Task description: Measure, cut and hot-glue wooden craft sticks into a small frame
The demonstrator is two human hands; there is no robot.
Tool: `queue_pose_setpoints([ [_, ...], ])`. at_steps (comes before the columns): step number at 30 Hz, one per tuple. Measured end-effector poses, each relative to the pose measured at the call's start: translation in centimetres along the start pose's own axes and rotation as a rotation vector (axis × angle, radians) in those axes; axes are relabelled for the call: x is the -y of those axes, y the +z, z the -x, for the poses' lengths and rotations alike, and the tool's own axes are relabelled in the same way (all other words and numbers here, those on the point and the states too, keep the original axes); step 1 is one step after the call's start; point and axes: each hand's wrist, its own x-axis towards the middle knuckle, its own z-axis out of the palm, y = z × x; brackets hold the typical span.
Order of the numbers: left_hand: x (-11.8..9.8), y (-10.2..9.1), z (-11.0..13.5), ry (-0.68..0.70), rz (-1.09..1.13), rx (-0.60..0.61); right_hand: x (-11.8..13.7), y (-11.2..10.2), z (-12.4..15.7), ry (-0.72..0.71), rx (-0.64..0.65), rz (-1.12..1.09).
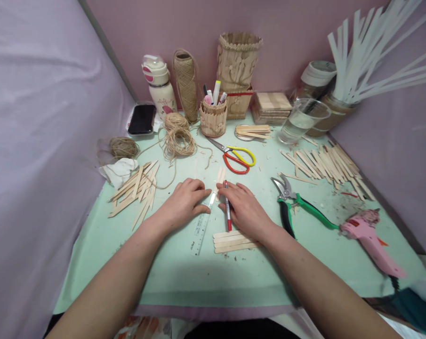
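The left hand [184, 201] presses flat on the ruler [200, 231] just beside a stick [220, 176] in the middle of the table [170, 268], and the right hand [247, 211] is closed on the pen [228, 215]; the stick looks light and brittle, best pinned flat.

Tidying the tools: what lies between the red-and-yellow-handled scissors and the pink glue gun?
Head view: green-and-black-handled metal pruning shears lie between the red-and-yellow-handled scissors and the pink plastic glue gun.
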Motion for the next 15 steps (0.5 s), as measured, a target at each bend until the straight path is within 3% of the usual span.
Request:
queue_pose_setpoints([
  [15,-0.08,0.02,0.02,0.001,-0.005,-0.003,-0.05,0.04,-0.04,-0.005,-0.007,0.008],
])
